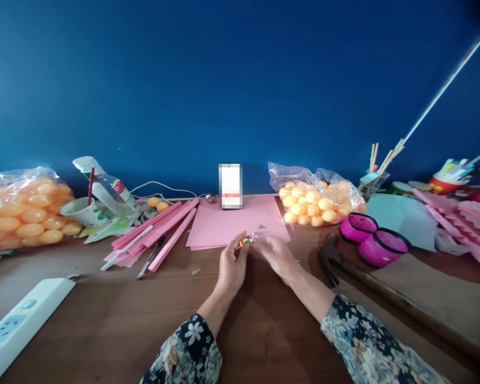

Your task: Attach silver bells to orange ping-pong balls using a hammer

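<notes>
Near the front edge of the pink paper sheets (236, 226), my left hand (232, 266) is closed round a small shiny metallic ball (247, 241) with a gold-orange part beside it. My right hand (278, 256) reaches in from the right, its fingertips close to the ball. Its fingers are bent and partly smeared, so whether they pinch something does not show. Just beyond the right fingertips lie several tiny silvery pieces (260, 228) on the paper. Another shiny metallic ball (210, 198) sits at the paper's far left corner.
A phone (230, 186) stands upright on the paper. Bags of orange balls (32, 213) (312, 202) flank it. Pink paper strips (160, 229) and a pen (151, 258) lie left; a power strip (26, 314) is nearer. Right are a hammer (384, 288) and magenta rings (382, 248).
</notes>
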Motion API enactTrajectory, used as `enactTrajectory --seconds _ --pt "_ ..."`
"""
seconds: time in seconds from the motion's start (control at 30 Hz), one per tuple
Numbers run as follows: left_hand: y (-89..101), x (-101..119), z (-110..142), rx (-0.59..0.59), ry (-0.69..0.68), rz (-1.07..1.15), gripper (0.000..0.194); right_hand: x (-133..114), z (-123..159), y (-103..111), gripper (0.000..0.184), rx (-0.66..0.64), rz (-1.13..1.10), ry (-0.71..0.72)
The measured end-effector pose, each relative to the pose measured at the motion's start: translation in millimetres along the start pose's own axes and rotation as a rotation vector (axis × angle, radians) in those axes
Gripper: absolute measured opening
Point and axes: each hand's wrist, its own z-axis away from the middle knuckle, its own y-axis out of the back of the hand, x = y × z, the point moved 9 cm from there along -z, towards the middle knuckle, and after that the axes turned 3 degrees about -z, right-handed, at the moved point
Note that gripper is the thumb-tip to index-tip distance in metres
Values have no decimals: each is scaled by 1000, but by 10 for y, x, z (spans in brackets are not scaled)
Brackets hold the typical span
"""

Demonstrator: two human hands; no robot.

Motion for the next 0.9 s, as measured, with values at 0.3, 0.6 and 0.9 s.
enactTrajectory --seconds 0.3,0.6,0.9 --pt "-10 54 18 0 -5 1 37 55 -54 65 40 56 -7 4" --pt "-71 -105 17 -63 97 218 46 -4 -15 45 35 56 33 79" --pt "-72 -47 23 -75 100 185 49 -18 -7 49 30 33 72 150"
